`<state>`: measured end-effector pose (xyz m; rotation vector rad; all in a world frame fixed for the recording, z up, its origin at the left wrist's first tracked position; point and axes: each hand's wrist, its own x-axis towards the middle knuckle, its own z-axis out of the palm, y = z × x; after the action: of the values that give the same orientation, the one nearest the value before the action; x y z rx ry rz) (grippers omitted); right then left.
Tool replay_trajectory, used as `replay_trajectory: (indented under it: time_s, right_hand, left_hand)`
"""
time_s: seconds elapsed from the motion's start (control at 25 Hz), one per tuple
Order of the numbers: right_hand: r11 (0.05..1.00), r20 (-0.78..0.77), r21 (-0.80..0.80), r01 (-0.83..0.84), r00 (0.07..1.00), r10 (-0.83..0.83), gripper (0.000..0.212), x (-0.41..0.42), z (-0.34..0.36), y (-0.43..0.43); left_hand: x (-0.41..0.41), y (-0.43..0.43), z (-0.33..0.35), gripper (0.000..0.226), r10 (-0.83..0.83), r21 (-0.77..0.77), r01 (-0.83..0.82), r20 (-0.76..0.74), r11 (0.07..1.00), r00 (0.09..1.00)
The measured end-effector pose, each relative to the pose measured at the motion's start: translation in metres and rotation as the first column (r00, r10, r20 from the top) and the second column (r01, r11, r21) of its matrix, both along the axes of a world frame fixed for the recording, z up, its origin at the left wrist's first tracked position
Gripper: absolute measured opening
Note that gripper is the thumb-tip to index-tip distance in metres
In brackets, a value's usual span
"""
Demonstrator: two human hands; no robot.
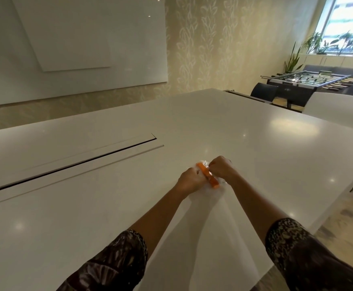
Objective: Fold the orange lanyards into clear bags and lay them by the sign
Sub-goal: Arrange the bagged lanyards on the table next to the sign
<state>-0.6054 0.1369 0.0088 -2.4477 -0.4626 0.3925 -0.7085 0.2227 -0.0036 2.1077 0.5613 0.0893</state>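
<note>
Your fingers are curled on both sides. The left hand [189, 179] grips one orange lanyard [213, 183], and the right hand [220, 168] pinches the crinkled top of one clear bag [205, 163] around it. The lanyard is folded into a short, flat bundle, bright against the white tabletop [255, 143] and near its middle. One long slot [77, 162] lies to the left.

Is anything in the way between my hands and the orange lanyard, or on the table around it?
Nothing between them: the left hand and right hand grip the orange lanyard in its clear bag. No object shows on the table around it, only a flush slot to the left. The sign is out of view.
</note>
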Motion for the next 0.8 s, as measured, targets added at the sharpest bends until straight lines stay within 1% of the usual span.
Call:
replay_trajectory:
  time_s: [0.08, 0.16, 0.28, 0.36, 0.56, 0.68, 0.8]
  right_hand:
    - [1.0, 0.015, 0.03, 0.0, 1.0, -0.001, 0.026, -0.001, -0.002, 0.008]
    - [0.999, 0.026, 0.036, -0.018, 1.0, 0.017, 0.027, -0.006, -0.002, 0.017]
    - [0.998, 0.017, 0.047, -0.049, 0.999, 0.048, 0.024, -0.019, 0.001, 0.035]
    - [0.995, 0.006, 0.053, -0.083, 0.997, 0.083, 0.025, -0.032, 0.005, 0.049]
    - [0.982, 0.01, 0.055, -0.18, 0.984, 0.179, 0.028, -0.07, 0.007, 0.091]
    - [0.971, 0.013, 0.043, -0.234, 0.972, 0.233, 0.029, -0.1, 0.009, 0.124]
    - [0.96, 0.004, 0.056, -0.274, 0.962, 0.275, 0.029, -0.136, 0.013, 0.164]
  left_hand:
    - [-0.006, 0.008, 0.0, 0.025, 0.024, -0.012, -0.024, 0.009, 1.0, 1.0]
    - [-0.012, 0.018, -0.001, 0.019, 0.053, -0.018, -0.053, 0.013, 0.998, 0.999]
    - [-0.026, 0.034, 0.0, 0.02, 0.106, -0.032, -0.106, 0.013, 0.994, 0.994]
    - [-0.04, 0.047, 0.001, 0.026, 0.142, -0.044, -0.142, 0.014, 0.989, 0.99]
    - [-0.087, 0.082, 0.003, 0.033, 0.229, -0.09, -0.227, 0.018, 0.97, 0.973]
    - [-0.122, 0.106, 0.007, 0.029, 0.287, -0.119, -0.284, 0.016, 0.952, 0.958]
    - [-0.165, 0.135, 0.014, 0.026, 0.35, -0.105, -0.349, -0.01, 0.931, 0.937]
